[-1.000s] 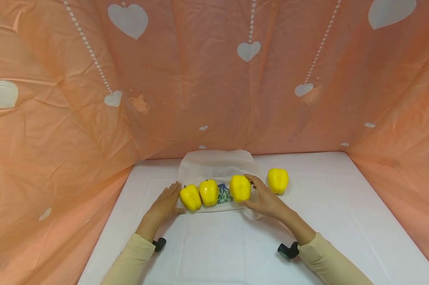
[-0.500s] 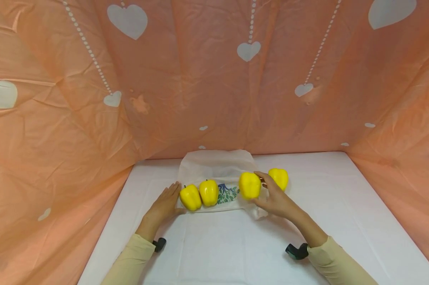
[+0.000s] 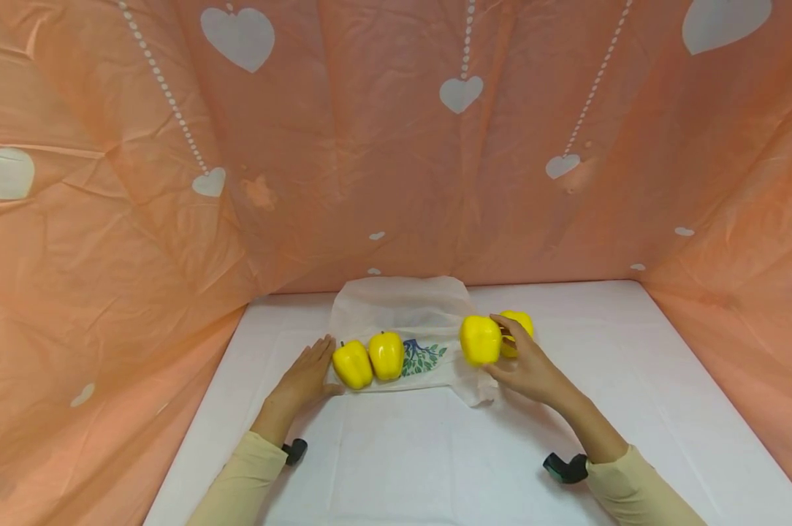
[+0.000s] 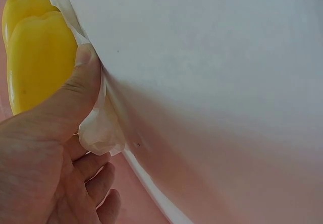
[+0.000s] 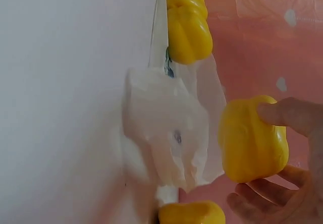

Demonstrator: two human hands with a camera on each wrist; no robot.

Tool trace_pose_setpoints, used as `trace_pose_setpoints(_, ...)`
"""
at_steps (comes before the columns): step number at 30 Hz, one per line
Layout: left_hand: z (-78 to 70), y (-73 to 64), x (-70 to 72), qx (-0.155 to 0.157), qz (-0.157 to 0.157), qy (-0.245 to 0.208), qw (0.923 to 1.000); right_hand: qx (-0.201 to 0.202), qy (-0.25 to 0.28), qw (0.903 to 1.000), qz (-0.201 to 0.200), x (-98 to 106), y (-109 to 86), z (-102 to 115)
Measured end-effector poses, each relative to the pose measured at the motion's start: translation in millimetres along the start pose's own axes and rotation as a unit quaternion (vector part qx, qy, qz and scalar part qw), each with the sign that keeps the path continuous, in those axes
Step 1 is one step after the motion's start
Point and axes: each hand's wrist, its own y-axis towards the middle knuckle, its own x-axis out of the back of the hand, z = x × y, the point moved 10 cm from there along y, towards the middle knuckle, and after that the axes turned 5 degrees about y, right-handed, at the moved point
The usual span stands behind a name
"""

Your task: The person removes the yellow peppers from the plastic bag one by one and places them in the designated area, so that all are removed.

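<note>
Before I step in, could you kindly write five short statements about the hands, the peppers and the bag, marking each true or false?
1. The person's bare right hand holds a glossy, blocky yellow bell pepper. True.
2. Two other glossy yellow bell peppers sit on a thin, translucent white bag. True.
3. The bag is printed with one large red heart. False: it carries a green-and-blue leafy branch print.
4. The person's bare left hand rests at the bag's left end. True.
5. That hand grips the remaining pepper. False: the fourth yellow bell pepper is in neither hand's grip; the head view shows it partly hidden behind the right hand.
</note>
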Motion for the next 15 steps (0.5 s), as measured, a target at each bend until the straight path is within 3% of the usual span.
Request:
trace_pose_setpoints(6,2.0,0.6,-2.5,0.001,0.001,0.003,1.0000,0.037,-0.011,0.9990,-0.023,17,-5.2,5)
trace_pose_setpoints(15,0.4,-1.5,-0.6,0.001,-0.002,0.004,1.0000,0.051,-0.050,0.9962,-0.050,42,-10.5,4)
